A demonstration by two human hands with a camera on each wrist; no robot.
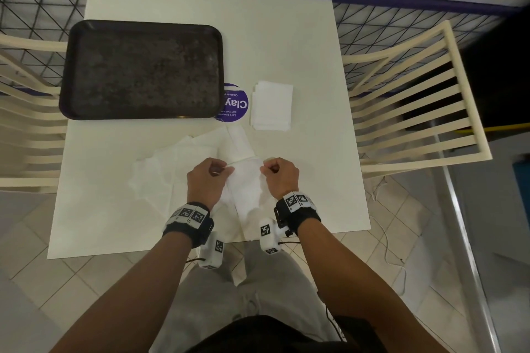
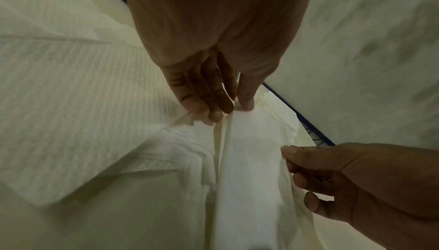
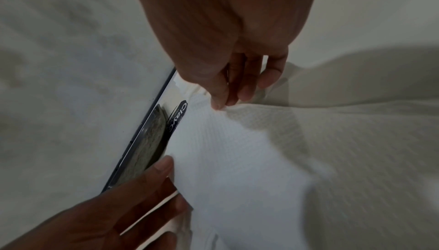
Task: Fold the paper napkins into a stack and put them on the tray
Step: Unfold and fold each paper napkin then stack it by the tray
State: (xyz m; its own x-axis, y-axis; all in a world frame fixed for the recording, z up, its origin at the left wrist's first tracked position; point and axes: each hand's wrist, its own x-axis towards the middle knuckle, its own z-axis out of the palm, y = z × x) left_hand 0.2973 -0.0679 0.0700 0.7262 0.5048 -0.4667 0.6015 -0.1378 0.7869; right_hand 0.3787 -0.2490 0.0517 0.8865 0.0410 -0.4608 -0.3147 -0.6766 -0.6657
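here the left hand (image 1: 207,178) and the right hand (image 1: 281,176) sit side by side over the near middle of the desk (image 1: 315,66), each with fingers curled and pinching one side of the same paper napkin (image 1: 247,183). the napkin is lifted off the surface at its far end, and its lower part trails toward the near edge of the desk between the two wrists. in the left wrist view the fingertips (image 2: 215,116) nip a doubled edge of the sheet, while the right wrist view shows thumb and fingers closed on a corner. more loose napkins (image 1: 172,163) lie spread and rumpled on the desk just left of the held one, reaching toward the left edge. a folded stack (image 1: 272,106) rests right of centre, apart from the hands. the dark tray (image 1: 142,70) lies at the far left corner, overlapping a round purple sticker (image 1: 236,106) that sits between it and the stack. slatted chairs (image 1: 415,94) flank the desk.
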